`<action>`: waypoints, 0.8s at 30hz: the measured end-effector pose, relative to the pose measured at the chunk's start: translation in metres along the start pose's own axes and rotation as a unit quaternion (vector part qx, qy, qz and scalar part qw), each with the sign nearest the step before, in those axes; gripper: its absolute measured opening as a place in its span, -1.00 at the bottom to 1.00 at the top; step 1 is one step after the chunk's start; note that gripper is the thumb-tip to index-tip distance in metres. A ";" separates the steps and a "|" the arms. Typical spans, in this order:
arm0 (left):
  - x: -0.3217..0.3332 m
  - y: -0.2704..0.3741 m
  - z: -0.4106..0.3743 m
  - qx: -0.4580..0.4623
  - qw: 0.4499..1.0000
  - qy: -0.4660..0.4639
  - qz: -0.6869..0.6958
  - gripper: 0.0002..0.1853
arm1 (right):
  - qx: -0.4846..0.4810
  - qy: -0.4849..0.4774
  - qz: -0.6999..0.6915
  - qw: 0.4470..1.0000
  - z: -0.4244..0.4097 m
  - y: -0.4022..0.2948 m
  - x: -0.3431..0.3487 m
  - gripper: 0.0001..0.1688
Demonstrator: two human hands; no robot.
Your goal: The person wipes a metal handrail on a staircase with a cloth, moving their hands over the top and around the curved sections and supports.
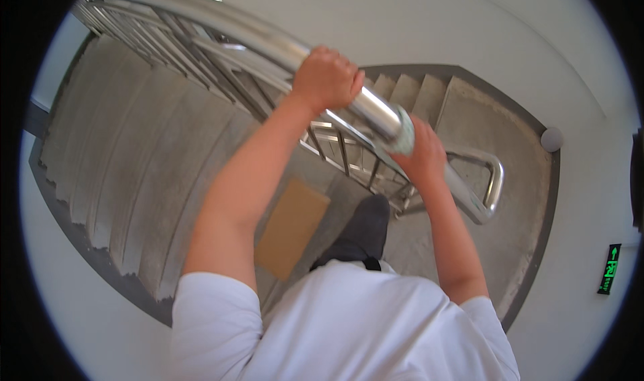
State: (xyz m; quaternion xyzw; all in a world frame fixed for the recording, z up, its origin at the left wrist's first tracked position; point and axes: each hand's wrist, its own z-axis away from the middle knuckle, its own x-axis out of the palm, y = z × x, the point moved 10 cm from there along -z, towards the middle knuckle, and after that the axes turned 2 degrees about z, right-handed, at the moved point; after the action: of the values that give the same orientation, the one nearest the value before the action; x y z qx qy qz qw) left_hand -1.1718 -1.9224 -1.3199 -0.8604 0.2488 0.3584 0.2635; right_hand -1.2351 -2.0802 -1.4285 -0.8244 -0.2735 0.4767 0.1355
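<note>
A thick stainless steel handrail (375, 110) slopes from the upper left down to a bent end at the right. My left hand (328, 79) is wrapped over the top of it, fingers curled round the tube. Lower along the same rail, my right hand (423, 152) presses a pale green-and-white cloth (405, 134) that wraps round the tube. The palm side of that hand and part of the cloth are hidden. Beneath the rail run thinner metal balusters (343, 152).
Concrete stairs (146, 124) rise at the left; another flight (410, 91) lies beyond the railing. On the floor near my leg is a flat brown cardboard piece (294, 225). A round pale object (552, 139) sits in the landing's corner. A lit green exit sign (609, 269) hangs right.
</note>
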 end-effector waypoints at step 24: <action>-0.008 0.001 0.001 -0.004 0.999 0.031 0.022 -0.78 | 0.030 -0.065 0.020 0.997 0.005 0.013 0.003 -0.12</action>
State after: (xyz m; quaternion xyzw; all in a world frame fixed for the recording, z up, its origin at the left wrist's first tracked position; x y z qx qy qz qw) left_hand -1.1776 -1.9204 -1.3149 -0.8663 0.2744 0.3380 0.2447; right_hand -1.2341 -2.0891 -1.4391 -0.7924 -0.2509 0.5401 0.1323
